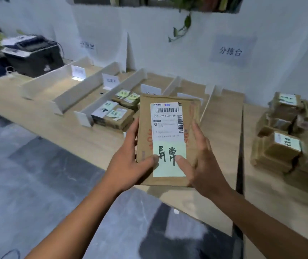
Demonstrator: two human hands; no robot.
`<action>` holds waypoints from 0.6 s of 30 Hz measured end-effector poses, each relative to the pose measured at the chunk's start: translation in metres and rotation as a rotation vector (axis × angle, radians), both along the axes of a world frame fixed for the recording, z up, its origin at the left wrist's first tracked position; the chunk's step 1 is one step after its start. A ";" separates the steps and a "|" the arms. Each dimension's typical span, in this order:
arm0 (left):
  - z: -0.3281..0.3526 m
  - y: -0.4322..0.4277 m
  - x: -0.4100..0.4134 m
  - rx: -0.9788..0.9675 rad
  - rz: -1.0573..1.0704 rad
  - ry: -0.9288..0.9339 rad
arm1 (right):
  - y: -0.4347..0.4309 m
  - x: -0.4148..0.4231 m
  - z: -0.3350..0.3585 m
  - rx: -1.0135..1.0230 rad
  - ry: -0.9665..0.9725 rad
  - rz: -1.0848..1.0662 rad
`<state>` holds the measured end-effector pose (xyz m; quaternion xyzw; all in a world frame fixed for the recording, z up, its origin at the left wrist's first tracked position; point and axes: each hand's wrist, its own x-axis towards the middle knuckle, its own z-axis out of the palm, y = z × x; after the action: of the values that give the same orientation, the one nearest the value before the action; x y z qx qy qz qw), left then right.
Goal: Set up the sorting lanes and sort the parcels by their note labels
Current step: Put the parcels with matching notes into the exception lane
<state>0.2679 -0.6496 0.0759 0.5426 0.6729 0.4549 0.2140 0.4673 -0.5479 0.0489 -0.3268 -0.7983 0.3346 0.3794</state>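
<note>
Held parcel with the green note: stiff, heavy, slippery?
Probably stiff: the parcel looks flat though gripped only along its lower half. Likely light: left hand and right hand hold it by thumbs and fingertips. Matte cardboard, probably not slippery.

2 hands [130, 165], 1 held parcel [169, 128], 2 wall signs [230, 51], 1 printer [31, 55]

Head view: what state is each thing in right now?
parcel, held above the table, label up
note, stuck on parcel, handwriting up
left hand, grips parcel
right hand, grips parcel
lanes, dividers upright, sorted parcels inside
stack, piled on table, right
</note>
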 end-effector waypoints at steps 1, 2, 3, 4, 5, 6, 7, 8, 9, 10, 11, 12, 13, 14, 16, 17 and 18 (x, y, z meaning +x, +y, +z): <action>0.003 -0.014 -0.025 0.007 0.027 -0.002 | -0.009 -0.030 0.005 -0.006 0.022 0.011; 0.005 -0.025 -0.045 0.006 0.049 -0.010 | -0.017 -0.053 0.008 -0.026 0.041 0.018; 0.007 -0.039 -0.068 0.003 0.078 -0.017 | -0.025 -0.080 0.011 -0.037 0.051 0.033; 0.009 -0.051 -0.088 0.000 0.101 -0.025 | -0.033 -0.103 0.012 -0.042 0.051 0.054; 0.008 -0.064 -0.107 -0.006 0.120 -0.035 | -0.040 -0.126 0.013 -0.051 0.040 0.077; 0.007 -0.074 -0.125 -0.013 0.140 -0.038 | -0.047 -0.148 0.014 -0.061 0.026 0.102; 0.006 -0.082 -0.140 -0.021 0.157 -0.041 | -0.052 -0.164 0.013 -0.070 0.009 0.120; 0.005 -0.089 -0.156 -0.028 0.176 -0.049 | -0.056 -0.183 0.012 -0.082 -0.011 0.141; 0.003 -0.095 -0.171 -0.036 0.197 -0.060 | -0.058 -0.200 0.011 -0.096 -0.032 0.166; 0.000 -0.099 -0.186 -0.042 0.218 -0.075 | -0.059 -0.217 0.010 -0.105 -0.054 0.188; -0.002 -0.102 -0.200 -0.046 0.237 -0.087 | -0.059 -0.233 0.009 -0.110 -0.071 0.209; -0.003 -0.103 -0.212 -0.048 0.247 -0.098 | -0.059 -0.245 0.008 -0.121 -0.081 0.232; -0.005 -0.103 -0.227 -0.050 0.254 -0.110 | -0.056 -0.260 0.007 -0.143 -0.083 0.260; -0.007 -0.102 -0.242 -0.053 0.261 -0.123 | -0.054 -0.274 0.006 -0.168 -0.074 0.291; -0.012 -0.094 -0.273 -0.048 0.260 -0.153 | -0.045 -0.303 0.003 -0.202 -0.037 0.328; -0.013 -0.088 -0.286 -0.044 0.252 -0.166 | -0.041 -0.314 0.002 -0.216 -0.021 0.340; -0.016 -0.079 -0.303 -0.039 0.242 -0.176 | -0.033 -0.329 0.000 -0.230 -0.012 0.348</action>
<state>-0.0349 -0.7289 0.0598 0.4112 0.7208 0.5100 0.2265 0.1386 -0.5810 0.0490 -0.2273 -0.8015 0.4821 0.2713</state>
